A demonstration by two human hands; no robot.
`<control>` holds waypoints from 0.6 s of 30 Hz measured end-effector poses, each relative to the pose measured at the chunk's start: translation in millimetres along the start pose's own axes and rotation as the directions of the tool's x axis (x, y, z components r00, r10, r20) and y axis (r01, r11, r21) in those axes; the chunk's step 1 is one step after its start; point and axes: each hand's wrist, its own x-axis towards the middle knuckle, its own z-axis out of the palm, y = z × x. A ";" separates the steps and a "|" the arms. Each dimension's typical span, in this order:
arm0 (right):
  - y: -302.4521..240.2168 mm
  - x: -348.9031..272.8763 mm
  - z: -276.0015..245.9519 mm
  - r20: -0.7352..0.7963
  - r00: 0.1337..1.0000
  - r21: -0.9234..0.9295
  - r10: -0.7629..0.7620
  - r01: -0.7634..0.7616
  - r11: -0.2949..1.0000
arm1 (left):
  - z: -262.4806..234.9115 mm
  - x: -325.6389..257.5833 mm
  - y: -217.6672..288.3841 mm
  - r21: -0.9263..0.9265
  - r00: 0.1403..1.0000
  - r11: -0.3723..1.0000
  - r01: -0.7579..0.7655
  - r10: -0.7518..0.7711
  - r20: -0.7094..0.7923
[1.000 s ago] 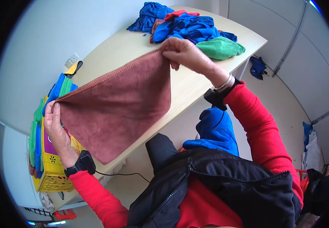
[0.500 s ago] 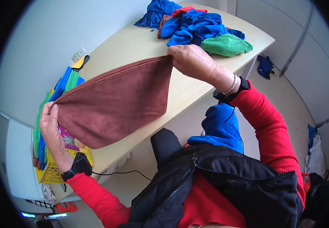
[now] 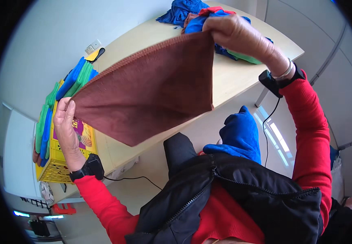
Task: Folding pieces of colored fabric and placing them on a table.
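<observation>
My left hand (image 3: 67,134) pinches one corner of the brown cloth (image 3: 151,87) at about nine o'clock, fingers closed on the edge, and my right hand (image 3: 237,34) grips the opposite top corner near one o'clock, closed tight over it. The cloth hangs stretched between them, held up in the air above the table (image 3: 233,77), its lower corner drooping toward six o'clock. I judge this to be the spreading-out stage of a fold: the top edge is taut, so the next move calls for bringing the two corners together evenly, keeping the hem lined up so the fold lands square. At nine o'clock, past my left hand, a yellow crate (image 3: 58,162) holds a row of blue and green cloths standing on edge; at twelve o'clock sits a loose heap (image 3: 188,12) of blue, red and green ones. The brown cloth hides much of the tabletop and part of the crate. My right fingertips are tucked behind the hem, and the heap is partly covered by that hand.
</observation>
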 end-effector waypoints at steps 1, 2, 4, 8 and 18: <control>-0.8 3.9 -3.8 0.004 1.000 0.005 0.002 -0.002 1.000 | -0.7 1.6 -1.0 0.001 1.000 1.000 0.007 -0.007 0.001; -1.1 9.8 -7.2 -0.015 1.000 0.019 -0.017 0.017 1.000 | -1.9 6.2 -3.5 0.025 1.000 1.000 -0.006 0.006 0.003; 0.5 18.3 -5.0 -0.047 0.997 0.054 -0.054 0.056 0.997 | -5.1 13.0 -10.4 0.074 1.000 0.997 -0.020 0.019 0.007; 26.6 23.0 12.0 -0.137 0.990 -0.024 -0.043 0.040 0.999 | 3.1 43.9 -22.6 0.288 0.992 0.958 0.001 -0.037 0.119; 48.8 47.8 52.6 -0.093 0.981 -0.428 0.171 -0.195 0.882 | 17.7 107.3 -85.9 0.337 0.993 0.939 -0.070 0.035 0.109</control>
